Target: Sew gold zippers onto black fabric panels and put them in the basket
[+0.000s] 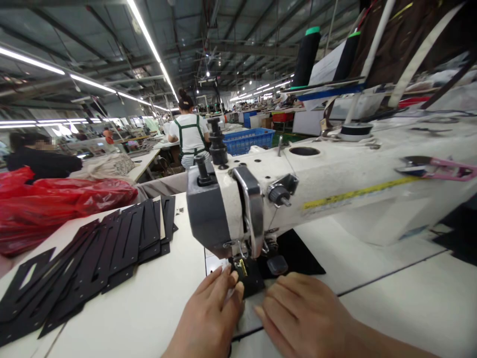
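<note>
A piece of black fabric [253, 278] with a short strip of gold zipper teeth [243, 267] lies beneath the needle area of a white sewing machine [231, 199]. My left hand [210, 313] is at its left edge, fingers pressed together around the near-left part of the piece. My right hand [301, 313] rests on the table just in front of the machine, its fingers curled in. What those fingers hold, if anything, is hidden. More black fabric [298, 253] spreads flat behind the right hand, under the machine arm. The needle tip cannot be made out.
Many black cut panels [119, 243] with slots lie fanned on the left. Beyond them is a red plastic bag [67, 199]. Pink-handled snips [439, 167] rest on the machine arm near black thread cones [305, 57]. Farther back stand a blue crate [248, 140] and other people.
</note>
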### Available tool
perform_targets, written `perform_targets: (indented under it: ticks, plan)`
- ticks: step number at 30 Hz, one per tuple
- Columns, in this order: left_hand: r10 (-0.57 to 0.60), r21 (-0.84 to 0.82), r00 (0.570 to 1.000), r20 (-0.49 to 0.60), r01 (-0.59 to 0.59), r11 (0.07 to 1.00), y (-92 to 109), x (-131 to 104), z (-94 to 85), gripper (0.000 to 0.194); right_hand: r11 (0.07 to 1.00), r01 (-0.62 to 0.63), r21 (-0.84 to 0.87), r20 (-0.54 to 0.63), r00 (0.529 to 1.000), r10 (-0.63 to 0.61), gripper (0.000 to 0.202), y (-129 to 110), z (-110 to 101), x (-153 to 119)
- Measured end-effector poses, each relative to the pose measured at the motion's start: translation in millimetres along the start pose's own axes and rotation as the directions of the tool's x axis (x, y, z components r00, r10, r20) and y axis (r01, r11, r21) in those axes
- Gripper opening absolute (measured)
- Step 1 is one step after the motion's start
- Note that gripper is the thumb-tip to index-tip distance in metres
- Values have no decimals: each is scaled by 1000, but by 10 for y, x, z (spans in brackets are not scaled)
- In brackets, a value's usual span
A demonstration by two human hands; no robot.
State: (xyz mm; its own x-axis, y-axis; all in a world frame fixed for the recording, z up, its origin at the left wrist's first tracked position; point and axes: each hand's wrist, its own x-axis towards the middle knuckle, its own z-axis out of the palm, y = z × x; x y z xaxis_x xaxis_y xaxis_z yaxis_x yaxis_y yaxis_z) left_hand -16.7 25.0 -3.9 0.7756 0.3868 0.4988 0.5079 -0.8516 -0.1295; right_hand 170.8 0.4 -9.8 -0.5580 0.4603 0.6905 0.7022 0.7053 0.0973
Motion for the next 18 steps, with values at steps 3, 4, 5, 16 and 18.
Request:
perform_targets:
  ticks: [3, 4, 5, 16, 18]
  plan:
    - [9, 4, 1000, 11, -9, 1000, 6, -53, 31, 29, 996, -86, 27, -43, 995, 87, 26, 29, -5, 23]
    - [6, 5, 1000, 9, -6, 1000, 9, -55, 38, 29, 994, -102, 39, -45, 994, 103, 26, 42, 23, 30]
    - [1, 8, 1000, 8, -1, 1000, 11, -51, 41, 30, 993, -107, 49, -32, 994, 108, 27, 54, 60, 35]
    - [-113, -105, 993, -35, 109, 988, -21, 57, 36, 28, 986, -108, 129, 114, 989, 94, 23, 156, 166, 97]
    - [-149, -128, 988, -29, 144, 981, -30, 69, 52, 27, 983, -113, 143, 123, 988, 95, 23, 176, 172, 116]
